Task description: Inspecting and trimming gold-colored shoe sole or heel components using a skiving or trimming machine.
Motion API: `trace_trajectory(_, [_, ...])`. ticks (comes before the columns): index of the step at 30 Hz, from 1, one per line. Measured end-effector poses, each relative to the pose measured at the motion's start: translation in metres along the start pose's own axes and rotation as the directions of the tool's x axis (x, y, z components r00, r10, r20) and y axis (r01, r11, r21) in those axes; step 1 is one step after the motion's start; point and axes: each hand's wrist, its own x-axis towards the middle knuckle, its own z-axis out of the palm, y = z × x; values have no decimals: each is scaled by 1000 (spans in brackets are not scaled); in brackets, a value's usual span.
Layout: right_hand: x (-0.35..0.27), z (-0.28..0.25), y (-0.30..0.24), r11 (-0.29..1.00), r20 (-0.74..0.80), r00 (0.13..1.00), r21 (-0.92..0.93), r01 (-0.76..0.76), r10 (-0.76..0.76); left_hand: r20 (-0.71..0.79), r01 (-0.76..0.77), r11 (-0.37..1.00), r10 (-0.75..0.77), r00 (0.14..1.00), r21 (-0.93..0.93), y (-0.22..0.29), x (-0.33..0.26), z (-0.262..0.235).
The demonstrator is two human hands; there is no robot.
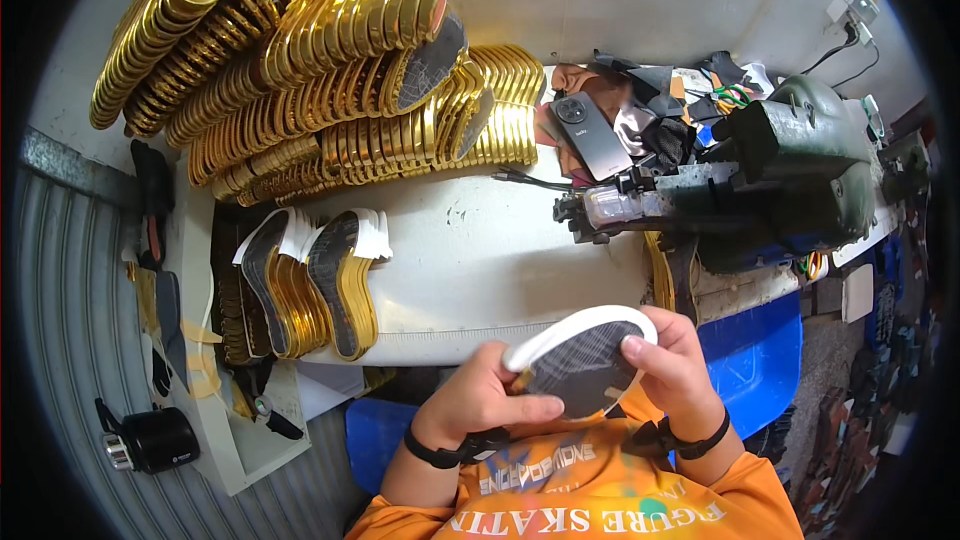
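Note:
My left hand (485, 398) and my right hand (675, 360) both grip one shoe insole (580, 365) close to my chest. Its dark grey mesh face points up at me and a white strip runs along its far edge. My left thumb presses the lower edge and my left fingers pinch the left end, where a bit of gold shows. From the right side, my right hand clasps the insole with the thumb on the mesh. Black bands circle both wrists.
A white work table (480, 260) stands ahead. Big heaps of gold-edged insoles (330, 60) fill its far left; a smaller upright row (305, 285) sits at its left front edge. A dark phone (590, 135), fabric scraps and a green machine (800, 170) stand right. A blue bin (755, 365) sits below.

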Motion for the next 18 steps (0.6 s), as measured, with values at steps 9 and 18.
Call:
trace_trajectory(9, [-9, 6, 21, 993, 55, 994, 70, 94, -98, -426, -457, 882, 458, 780, 112, -30, 16, -3])
trace_trajectory(18, [2, 13, 8, 926, 162, 934, -158, 342, -318, -423, -524, 846, 442, 791, -97, -17, 19, 26])
